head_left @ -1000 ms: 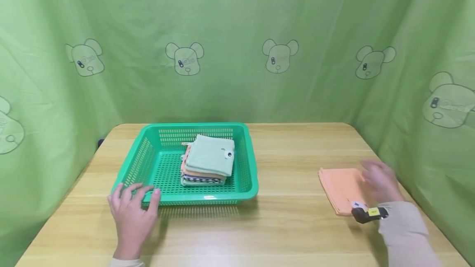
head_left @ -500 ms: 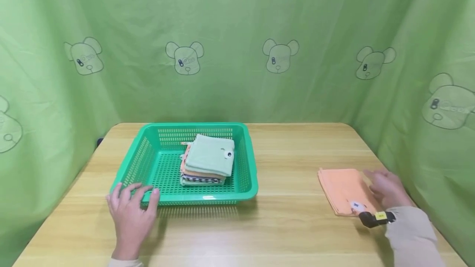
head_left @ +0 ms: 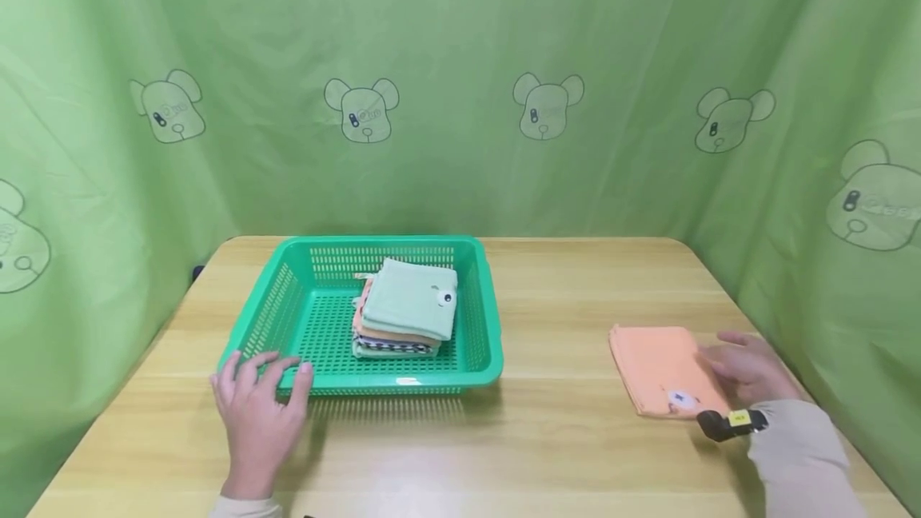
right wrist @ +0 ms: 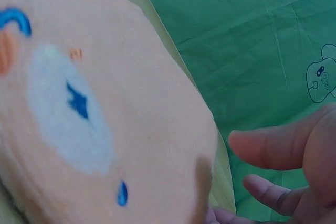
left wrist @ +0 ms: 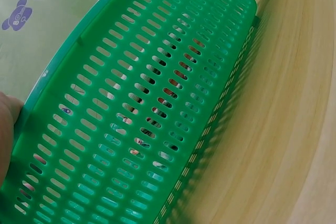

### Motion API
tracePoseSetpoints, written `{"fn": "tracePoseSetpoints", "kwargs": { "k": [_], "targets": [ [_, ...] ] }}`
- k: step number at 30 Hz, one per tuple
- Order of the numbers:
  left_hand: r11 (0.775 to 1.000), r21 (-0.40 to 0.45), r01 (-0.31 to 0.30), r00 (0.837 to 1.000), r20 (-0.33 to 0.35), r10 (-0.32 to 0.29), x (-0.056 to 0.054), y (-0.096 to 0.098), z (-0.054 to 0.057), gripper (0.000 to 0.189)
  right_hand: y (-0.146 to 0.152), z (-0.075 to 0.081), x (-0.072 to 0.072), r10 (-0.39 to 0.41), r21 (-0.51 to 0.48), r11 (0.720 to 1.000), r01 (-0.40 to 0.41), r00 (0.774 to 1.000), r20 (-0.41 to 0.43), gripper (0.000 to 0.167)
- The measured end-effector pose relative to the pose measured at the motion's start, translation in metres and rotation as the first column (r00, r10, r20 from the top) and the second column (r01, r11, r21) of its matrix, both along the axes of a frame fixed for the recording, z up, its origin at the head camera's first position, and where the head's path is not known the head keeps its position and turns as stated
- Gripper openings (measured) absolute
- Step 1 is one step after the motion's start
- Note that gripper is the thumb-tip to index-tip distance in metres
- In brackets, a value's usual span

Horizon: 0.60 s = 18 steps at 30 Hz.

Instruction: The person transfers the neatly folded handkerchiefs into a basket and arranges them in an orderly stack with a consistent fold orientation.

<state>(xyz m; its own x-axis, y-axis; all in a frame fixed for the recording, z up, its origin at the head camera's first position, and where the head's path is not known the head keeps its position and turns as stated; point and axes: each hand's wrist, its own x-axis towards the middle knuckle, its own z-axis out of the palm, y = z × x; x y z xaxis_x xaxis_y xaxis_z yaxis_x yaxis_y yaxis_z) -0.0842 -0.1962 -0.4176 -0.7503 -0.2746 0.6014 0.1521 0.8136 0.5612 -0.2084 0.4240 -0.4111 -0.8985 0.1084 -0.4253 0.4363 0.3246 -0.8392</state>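
My left hand [head_left: 255, 422] grips the near left rim of a green slotted plastic basket [head_left: 345, 384], its fingers over the edge. In the left wrist view, part of that hand shows at the rim beside the basket wall [left wrist: 131, 93]. A folded orange towel [head_left: 655, 362] with an embroidered animal face lies flat on the table at the right. Beside its right edge is my right hand [head_left: 748, 366], fingers loosely bent. In the right wrist view, the thumb [right wrist: 268, 145] stands apart from the towel [right wrist: 152, 103]; lower fingertips are at its edge, partly hidden.
Inside the basket, toward its right, sits a stack of several folded towels, a pale green one [head_left: 406, 302] on top. The wooden table [head_left: 532, 454] ends at a green curtain [head_left: 446, 182] behind and on both sides. A black wrist camera [head_left: 719, 424] sits at the right cuff.
The orange towel has shifted slightly left, and its embroidered face is more exposed. My right hand has drawn back toward the towel's right edge. The left hand stays on the basket.
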Motion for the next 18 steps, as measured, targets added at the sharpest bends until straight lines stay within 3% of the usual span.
{"fn": "tracePoseSetpoints", "kwargs": {
  "k": [10, 18],
  "targets": [
    [1.0, -0.003, 0.001, 1.0, 0.018, -0.001, -0.001, 0.0, 0.002, 0.029, -0.003, -0.008, -0.004, 0.071, -0.056, 0.996, -0.07, 0.997, 0.01, 0.097],
    [1.0, 0.001, -0.006, 1.0, 0.029, 0.005, 0.001, 0.0, 0.002, 0.029, -0.003, -0.017, -0.009, 0.122, -0.057, 0.991, -0.123, 0.992, -0.022, 0.081]
  ]
}}
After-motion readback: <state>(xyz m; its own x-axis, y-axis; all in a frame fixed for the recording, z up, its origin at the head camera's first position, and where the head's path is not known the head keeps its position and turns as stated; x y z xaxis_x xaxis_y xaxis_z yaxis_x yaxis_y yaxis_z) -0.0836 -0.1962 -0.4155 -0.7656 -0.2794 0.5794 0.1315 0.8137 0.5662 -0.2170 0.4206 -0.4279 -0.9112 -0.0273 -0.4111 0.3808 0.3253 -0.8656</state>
